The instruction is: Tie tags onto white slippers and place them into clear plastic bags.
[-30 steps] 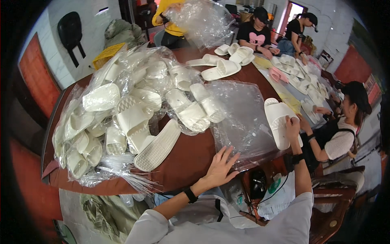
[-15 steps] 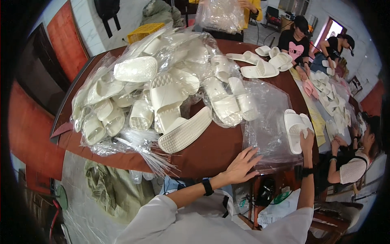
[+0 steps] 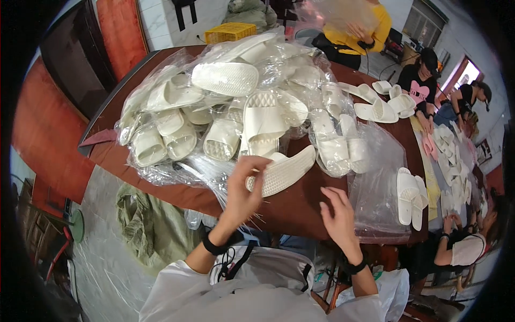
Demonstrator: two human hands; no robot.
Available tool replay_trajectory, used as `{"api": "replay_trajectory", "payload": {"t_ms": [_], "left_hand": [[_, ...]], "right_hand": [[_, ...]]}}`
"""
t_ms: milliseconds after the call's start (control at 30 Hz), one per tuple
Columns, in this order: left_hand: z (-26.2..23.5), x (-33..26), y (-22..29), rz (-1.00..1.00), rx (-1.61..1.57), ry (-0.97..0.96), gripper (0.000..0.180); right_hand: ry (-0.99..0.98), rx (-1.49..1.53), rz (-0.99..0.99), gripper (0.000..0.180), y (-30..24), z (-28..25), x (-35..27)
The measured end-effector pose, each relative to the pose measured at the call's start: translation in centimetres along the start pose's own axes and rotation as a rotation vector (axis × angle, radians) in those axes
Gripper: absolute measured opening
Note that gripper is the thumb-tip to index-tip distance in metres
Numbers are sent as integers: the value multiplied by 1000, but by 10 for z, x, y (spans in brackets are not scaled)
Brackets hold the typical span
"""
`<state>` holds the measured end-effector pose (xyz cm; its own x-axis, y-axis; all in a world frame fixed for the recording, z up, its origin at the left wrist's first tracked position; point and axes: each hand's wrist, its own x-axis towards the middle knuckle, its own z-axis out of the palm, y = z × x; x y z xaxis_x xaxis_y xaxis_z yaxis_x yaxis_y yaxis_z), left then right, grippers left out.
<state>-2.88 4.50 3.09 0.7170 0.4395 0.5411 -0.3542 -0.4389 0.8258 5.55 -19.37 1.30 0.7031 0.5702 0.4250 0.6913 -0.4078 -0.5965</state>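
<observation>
My left hand (image 3: 242,196) is at the near edge of the pile, fingers bent and apart from the thumb. It overlaps the left end of a white slipper (image 3: 289,173) lying on its side with its textured sole showing; whether they touch I cannot tell. My right hand (image 3: 339,219) hovers above the brown table (image 3: 300,214), fingers spread, holding nothing. Flat clear plastic bags (image 3: 378,166) lie to its right. On their right edge rests a pair of white slippers (image 3: 410,196). Another white slipper (image 3: 264,121) leans on the pile behind my left hand.
Bagged white slippers (image 3: 177,129) are heaped across the table. Thin white plastic strips (image 3: 206,174) lie at its front edge. Loose slippers (image 3: 383,110) sit at the back right. A person in yellow (image 3: 375,32) handles plastic behind; others work at a side table with more slippers.
My right hand has let go of the pair of slippers at the right and moved left. My left hand has gone from the plastic bags to the slipper lying on its side.
</observation>
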Motion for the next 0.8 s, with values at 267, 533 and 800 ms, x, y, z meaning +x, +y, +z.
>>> {"api": "replay_trajectory", "payload": {"t_ms": [267,533,800], "left_hand": [[-49,31,-69,-204,238,-41,32],[-36,56,-120,-334,166,-283,39],[-27,70,-128,-378,10,-230,28]], "right_hand": [[-191,-265,-174,72,-14,58,55],[-173,-419,-210,79,8,94,76],[-197,-338,-204,90,15,85,82]]}}
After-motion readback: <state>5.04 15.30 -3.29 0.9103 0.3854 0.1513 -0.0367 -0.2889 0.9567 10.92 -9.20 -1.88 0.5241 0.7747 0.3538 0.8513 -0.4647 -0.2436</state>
